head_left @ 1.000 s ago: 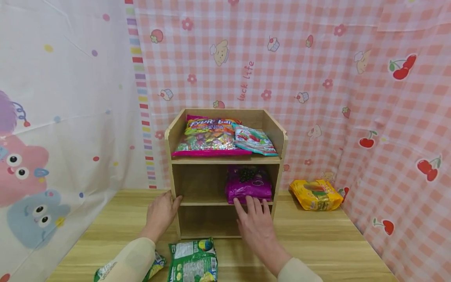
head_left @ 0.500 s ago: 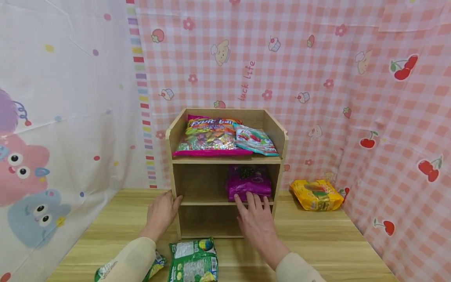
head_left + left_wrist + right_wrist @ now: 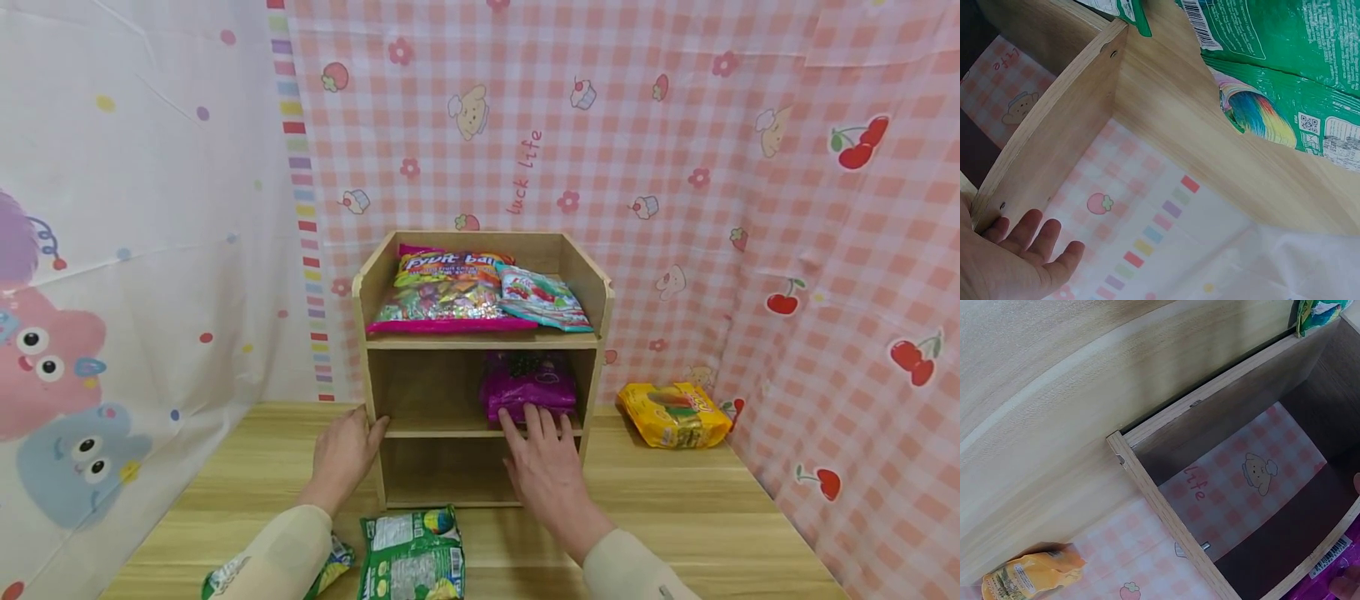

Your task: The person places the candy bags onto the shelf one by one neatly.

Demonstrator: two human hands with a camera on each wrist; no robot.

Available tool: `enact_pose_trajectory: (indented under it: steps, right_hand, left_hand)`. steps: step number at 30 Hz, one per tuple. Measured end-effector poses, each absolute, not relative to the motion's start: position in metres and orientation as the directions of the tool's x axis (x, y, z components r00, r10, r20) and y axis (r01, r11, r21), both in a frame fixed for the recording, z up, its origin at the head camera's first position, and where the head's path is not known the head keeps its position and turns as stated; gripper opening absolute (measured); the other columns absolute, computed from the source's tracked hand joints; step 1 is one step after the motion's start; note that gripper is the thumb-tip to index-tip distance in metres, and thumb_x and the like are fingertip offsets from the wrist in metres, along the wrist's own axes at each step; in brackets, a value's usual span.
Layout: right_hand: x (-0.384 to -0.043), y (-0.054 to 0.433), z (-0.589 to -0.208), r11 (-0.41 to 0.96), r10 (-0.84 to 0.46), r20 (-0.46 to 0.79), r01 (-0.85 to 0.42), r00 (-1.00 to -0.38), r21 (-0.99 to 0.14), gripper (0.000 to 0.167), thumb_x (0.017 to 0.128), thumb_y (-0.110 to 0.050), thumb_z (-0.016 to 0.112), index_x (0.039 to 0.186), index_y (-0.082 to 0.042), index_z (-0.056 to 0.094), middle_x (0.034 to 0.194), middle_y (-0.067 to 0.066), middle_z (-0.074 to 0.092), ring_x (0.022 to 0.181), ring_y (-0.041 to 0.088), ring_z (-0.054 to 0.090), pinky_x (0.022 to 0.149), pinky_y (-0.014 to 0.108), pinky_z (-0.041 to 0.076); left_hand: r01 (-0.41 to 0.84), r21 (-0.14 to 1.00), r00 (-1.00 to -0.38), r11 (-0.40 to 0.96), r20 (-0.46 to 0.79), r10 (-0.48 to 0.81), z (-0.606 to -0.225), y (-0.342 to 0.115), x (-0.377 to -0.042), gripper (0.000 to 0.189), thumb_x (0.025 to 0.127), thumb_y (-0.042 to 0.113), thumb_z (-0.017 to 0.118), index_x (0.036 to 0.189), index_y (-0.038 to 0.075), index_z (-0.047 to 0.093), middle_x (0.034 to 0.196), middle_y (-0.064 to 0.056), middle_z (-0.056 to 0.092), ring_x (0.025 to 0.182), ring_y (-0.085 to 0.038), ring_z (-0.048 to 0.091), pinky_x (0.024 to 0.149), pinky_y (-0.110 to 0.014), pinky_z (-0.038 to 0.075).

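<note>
A small wooden shelf unit [image 3: 480, 341] stands on the table. My left hand [image 3: 343, 457] grips its left side panel, thumb on the inner side and fingers on the outer face, which the left wrist view shows too. On the middle shelf, at the right, lies a purple snack bag [image 3: 531, 388] with dark grapes printed on it. The extended fingers of my right hand [image 3: 551, 479] touch the bag's front edge. Only fingertips of that hand show in the right wrist view, beside the purple bag's barcode.
On the top shelf lie a large fruit candy bag [image 3: 446, 292] and a smaller light-blue bag [image 3: 543, 296]. A yellow bag [image 3: 675, 414] rests on the table [image 3: 660, 517] to the right. Two green bags lie in front, one [image 3: 412, 554] plainly visible, another [image 3: 335, 567] partly behind my left forearm.
My right hand has pushed the purple bag a little deeper into the middle shelf, its fingers moving forward with it. My left hand has stayed on the side panel.
</note>
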State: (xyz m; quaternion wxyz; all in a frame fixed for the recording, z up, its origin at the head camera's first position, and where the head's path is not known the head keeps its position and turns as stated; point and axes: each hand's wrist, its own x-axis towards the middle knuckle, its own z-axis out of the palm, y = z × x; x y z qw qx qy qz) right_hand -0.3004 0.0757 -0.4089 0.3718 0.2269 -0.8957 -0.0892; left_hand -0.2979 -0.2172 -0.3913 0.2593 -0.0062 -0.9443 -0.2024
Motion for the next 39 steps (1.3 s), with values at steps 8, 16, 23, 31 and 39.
enact_pose_trajectory:
  steps: [8, 16, 23, 31, 39]
  right_hand:
    - [-0.303, 0.073, -0.408, 0.882, -0.471, 0.607, -0.330, -0.640, 0.336, 0.071, 0.087, -0.048, 0.070, 0.149, -0.021, 0.046, 0.136, 0.021, 0.047, 0.121, 0.037, 0.051, 0.100, 0.057, 0.041]
    - [-0.306, 0.073, -0.405, 0.874, -0.481, 0.564, -0.320, -0.671, 0.365, 0.078, 0.086, -0.059, 0.067, 0.150, -0.021, 0.043, 0.137, 0.021, 0.045, 0.121, 0.036, 0.049, 0.101, 0.057, 0.040]
    - [-0.301, 0.077, -0.402, 0.880, -0.471, 0.626, -0.380, -0.621, 0.286, 0.061, 0.089, -0.052, 0.068, 0.138, -0.017, 0.056, 0.132, 0.021, 0.052, 0.115, 0.037, 0.056, 0.097, 0.055, 0.044]
    - [-0.294, 0.086, -0.397, 0.894, -0.441, 0.663, -0.364, -0.605, 0.263, 0.052, 0.091, -0.048, 0.067, 0.129, -0.014, 0.063, 0.122, 0.017, 0.058, 0.105, 0.033, 0.059, 0.086, 0.049, 0.049]
    - [-0.292, 0.097, -0.391, 0.905, -0.404, 0.688, -0.373, -0.602, 0.205, 0.047, 0.091, -0.045, 0.068, 0.124, -0.011, 0.066, 0.113, 0.015, 0.062, 0.099, 0.034, 0.061, 0.077, 0.048, 0.050]
  left_hand:
    - [0.109, 0.383, -0.866, 0.918, 0.489, -0.101, -0.393, -0.217, -0.298, 0.032, 0.100, 0.029, 0.059, 0.086, 0.000, 0.060, 0.082, -0.017, 0.065, 0.082, -0.041, 0.066, 0.068, -0.054, 0.049]
    - [0.115, 0.378, -0.860, 0.919, 0.500, -0.098, -0.393, -0.217, -0.299, 0.032, 0.100, 0.029, 0.060, 0.084, 0.001, 0.059, 0.081, -0.017, 0.065, 0.082, -0.041, 0.066, 0.068, -0.054, 0.049]
    - [0.108, 0.383, -0.869, 0.918, 0.485, -0.101, -0.393, -0.218, -0.299, 0.033, 0.100, 0.030, 0.059, 0.080, 0.003, 0.057, 0.077, -0.014, 0.063, 0.079, -0.039, 0.065, 0.066, -0.054, 0.048]
    - [0.109, 0.377, -0.866, 0.920, 0.490, -0.099, -0.392, -0.217, -0.297, 0.033, 0.100, 0.030, 0.059, 0.083, 0.001, 0.059, 0.081, -0.017, 0.064, 0.082, -0.041, 0.066, 0.068, -0.056, 0.049]
    - [0.112, 0.379, -0.868, 0.919, 0.488, -0.095, -0.392, -0.217, -0.297, 0.033, 0.100, 0.029, 0.060, 0.080, 0.003, 0.057, 0.075, -0.013, 0.061, 0.076, -0.038, 0.065, 0.064, -0.052, 0.048]
